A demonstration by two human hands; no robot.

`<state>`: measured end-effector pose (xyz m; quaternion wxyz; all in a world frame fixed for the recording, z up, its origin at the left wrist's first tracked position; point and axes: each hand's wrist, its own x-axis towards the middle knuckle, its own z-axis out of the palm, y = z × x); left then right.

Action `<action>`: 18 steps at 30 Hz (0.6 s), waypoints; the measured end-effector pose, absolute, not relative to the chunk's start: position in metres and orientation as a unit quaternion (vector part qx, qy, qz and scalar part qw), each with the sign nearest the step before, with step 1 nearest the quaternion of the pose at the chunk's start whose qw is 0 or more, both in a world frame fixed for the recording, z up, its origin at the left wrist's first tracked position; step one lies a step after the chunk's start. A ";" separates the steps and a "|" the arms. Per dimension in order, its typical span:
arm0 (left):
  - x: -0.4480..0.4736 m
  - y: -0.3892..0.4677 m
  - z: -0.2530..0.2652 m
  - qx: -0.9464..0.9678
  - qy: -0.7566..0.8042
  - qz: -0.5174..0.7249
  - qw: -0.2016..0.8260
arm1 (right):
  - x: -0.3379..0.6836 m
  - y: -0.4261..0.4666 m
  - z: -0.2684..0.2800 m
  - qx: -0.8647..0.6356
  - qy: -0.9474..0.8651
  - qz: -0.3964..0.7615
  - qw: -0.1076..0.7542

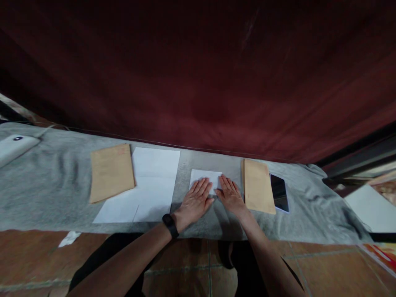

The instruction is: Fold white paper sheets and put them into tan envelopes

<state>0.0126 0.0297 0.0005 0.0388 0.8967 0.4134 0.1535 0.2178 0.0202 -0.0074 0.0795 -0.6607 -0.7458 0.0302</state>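
Small white paper (214, 177) being held flat under both hands
Its seven-o'clock side is being covered by the left hand (194, 204), its four-o'clock side by the right hand (231, 199); fingers are being held extended, nothing being gripped; folding apparently is being completed here; at nine o'clock, larger white sheets (156, 185) are lying open, seemingly unprocessed; contents are not being shown by the wide brown envelope (111, 173) beyond them, nor by the narrow brown envelopes (259, 186) at three o'clock.

Left grip (193, 205) and right grip (231, 198) lie flat (palms down).
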 end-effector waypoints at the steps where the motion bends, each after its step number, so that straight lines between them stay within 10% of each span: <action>1: 0.015 0.028 -0.001 0.898 0.412 0.150 0.040 | 0.218 0.020 -0.008 -0.660 -0.746 0.026 0.085; 18: 0.017 0.028 -0.014 0.903 0.406 0.141 0.014 | 0.172 0.026 -0.009 -0.568 -0.793 0.095 0.200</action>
